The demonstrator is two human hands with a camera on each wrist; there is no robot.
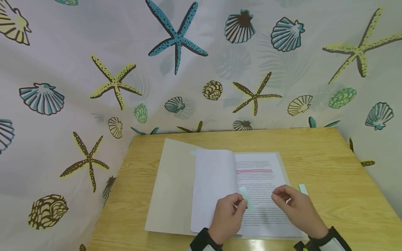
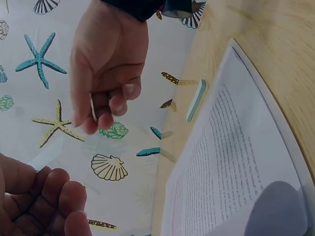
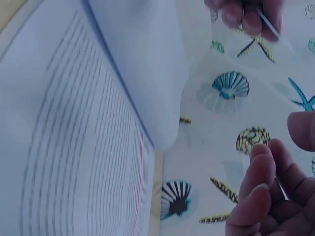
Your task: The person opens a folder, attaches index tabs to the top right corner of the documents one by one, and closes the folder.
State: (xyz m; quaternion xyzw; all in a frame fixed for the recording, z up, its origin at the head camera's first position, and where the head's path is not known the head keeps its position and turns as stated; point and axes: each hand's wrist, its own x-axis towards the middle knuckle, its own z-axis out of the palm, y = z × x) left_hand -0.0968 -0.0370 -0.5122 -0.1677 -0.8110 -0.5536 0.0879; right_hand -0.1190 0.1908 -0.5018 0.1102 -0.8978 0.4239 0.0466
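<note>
Over an opened stapled-looking stack of printed pages (image 1: 260,223), my left hand (image 1: 226,216) pinches a pale blue-green sticky note (image 1: 249,202) between thumb and fingertips. In the right wrist view the note (image 3: 275,27) appears as a thin edge jutting from that hand. My right hand (image 1: 299,209) hovers above the right side of the printed page, fingers loosely bent and thumb apart, with nothing in it. Two pink highlighted lines (image 1: 254,171) cross the upper part of the text. A turned-over blank page (image 1: 213,184) curves to the left.
The beige folder cover (image 1: 172,188) lies spread to the left on the wooden table (image 1: 339,181). A small pad of sticky notes (image 1: 303,189) sits right of the pages. Another pale blue tab (image 1: 193,152) sticks out at the turned page's top left. A patterned curtain (image 1: 201,69) surrounds the table.
</note>
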